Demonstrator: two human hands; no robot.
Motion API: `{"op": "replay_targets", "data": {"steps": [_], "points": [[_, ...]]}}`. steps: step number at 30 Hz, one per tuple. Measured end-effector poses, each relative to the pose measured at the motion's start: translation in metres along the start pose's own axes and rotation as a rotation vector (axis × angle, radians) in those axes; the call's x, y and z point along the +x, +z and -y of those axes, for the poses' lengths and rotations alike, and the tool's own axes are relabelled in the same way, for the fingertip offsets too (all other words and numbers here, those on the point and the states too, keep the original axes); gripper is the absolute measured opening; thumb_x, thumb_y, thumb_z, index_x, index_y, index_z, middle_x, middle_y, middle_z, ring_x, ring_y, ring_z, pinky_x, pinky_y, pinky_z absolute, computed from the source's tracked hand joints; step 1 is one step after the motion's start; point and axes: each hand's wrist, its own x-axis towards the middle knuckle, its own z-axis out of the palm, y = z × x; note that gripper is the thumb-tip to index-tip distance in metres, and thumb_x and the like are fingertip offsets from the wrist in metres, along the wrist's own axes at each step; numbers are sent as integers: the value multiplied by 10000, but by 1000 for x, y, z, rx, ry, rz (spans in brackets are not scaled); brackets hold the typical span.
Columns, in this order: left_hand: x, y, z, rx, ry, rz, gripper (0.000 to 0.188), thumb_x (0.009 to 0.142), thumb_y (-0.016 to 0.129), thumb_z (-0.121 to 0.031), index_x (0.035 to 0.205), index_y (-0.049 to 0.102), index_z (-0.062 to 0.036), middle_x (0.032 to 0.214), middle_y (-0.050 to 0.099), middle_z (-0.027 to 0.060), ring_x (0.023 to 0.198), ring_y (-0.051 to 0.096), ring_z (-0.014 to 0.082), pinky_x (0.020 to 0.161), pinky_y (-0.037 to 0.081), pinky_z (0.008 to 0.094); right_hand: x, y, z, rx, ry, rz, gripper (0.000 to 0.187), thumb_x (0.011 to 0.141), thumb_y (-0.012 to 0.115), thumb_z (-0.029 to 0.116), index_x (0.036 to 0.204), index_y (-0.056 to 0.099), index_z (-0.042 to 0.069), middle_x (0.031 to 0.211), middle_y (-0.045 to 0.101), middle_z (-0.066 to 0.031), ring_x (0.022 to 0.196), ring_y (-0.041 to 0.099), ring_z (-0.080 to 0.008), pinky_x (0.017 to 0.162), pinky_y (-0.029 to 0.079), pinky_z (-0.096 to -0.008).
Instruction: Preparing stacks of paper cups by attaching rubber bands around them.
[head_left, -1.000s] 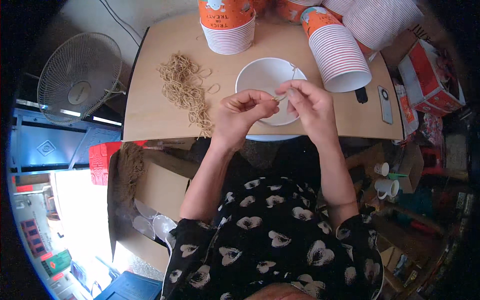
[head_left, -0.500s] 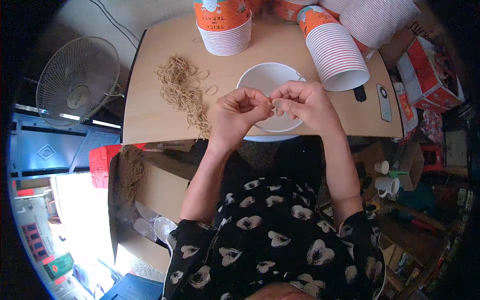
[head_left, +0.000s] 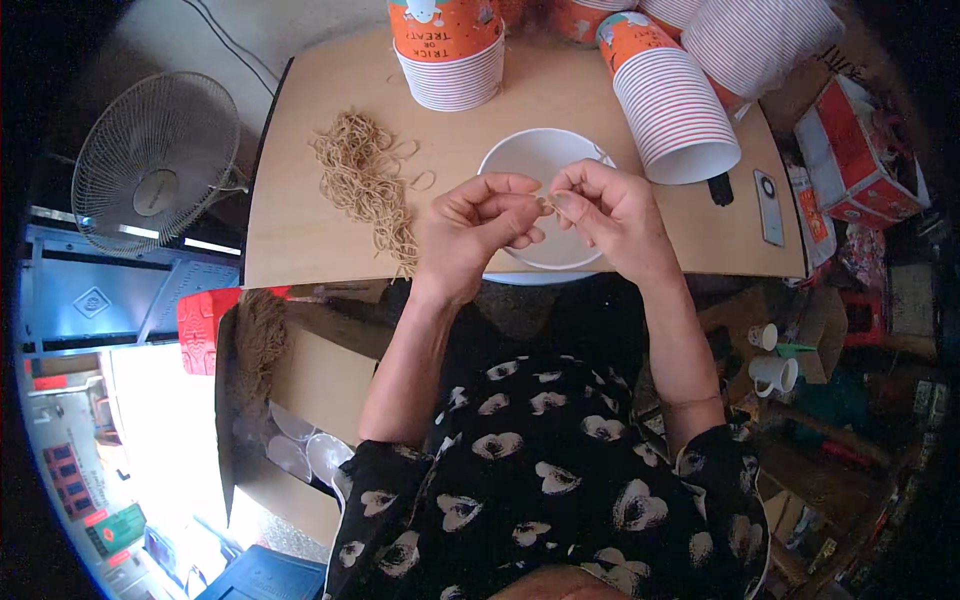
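Observation:
My left hand (head_left: 462, 235) and my right hand (head_left: 632, 222) meet above the near part of a white paper bucket (head_left: 515, 152). Thumbs and forefingers of both are pinched on a short bit of tan cord, mostly covered by the fingertips. The bucket stands mouth up at the table's front edge, and a thin cord shows at its far right rim. Left of my left hand lies a tangled heap of tan cord (head_left: 362, 172), one loose loop beside it.
On the table (head_left: 285, 215) are an upright stack of orange and white paper buckets (head_left: 450, 78), a tilted stack (head_left: 678, 110), and a phone (head_left: 769, 207). A fan (head_left: 155, 165) stands left. Below are a cardboard box (head_left: 325, 378) and a white mug (head_left: 768, 376).
My fingertips have shifted slightly while still pinching, the right hand turning a little. The white bucket has moved slightly right and nearer.

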Motion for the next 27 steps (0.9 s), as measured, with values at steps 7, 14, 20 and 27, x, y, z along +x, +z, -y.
{"op": "replay_targets", "data": {"steps": [7,14,20,27], "points": [[-4,5,-9,13,-41,7,381,892,625,34,1268,564,49,999,720,147,695,670,132,631,540,235,0,-4,-1,-24,-40,21,110,973,574,118,956,597,12,777,580,12,653,492,-26,567,391,-179],[-4,6,-12,28,-52,27,434,887,600,44,1316,531,51,1024,720,141,673,647,115,624,533,229,1,-8,-1,-29,29,7,89,967,540,91,921,566,19,767,566,6,701,528,-59,639,453,-225],[1,9,-14,93,-35,41,433,892,583,31,1323,533,38,1049,718,120,657,624,95,622,516,209,2,-7,-5,32,-30,-43,90,970,543,112,947,558,26,773,550,4,692,510,-58,625,441,-218],[4,21,-18,398,127,-34,229,833,772,-68,1051,729,-16,900,716,12,729,585,20,654,485,175,2,-12,5,46,-31,-4,103,955,593,106,991,568,12,826,545,30,722,495,-29,644,429,-191]]}}
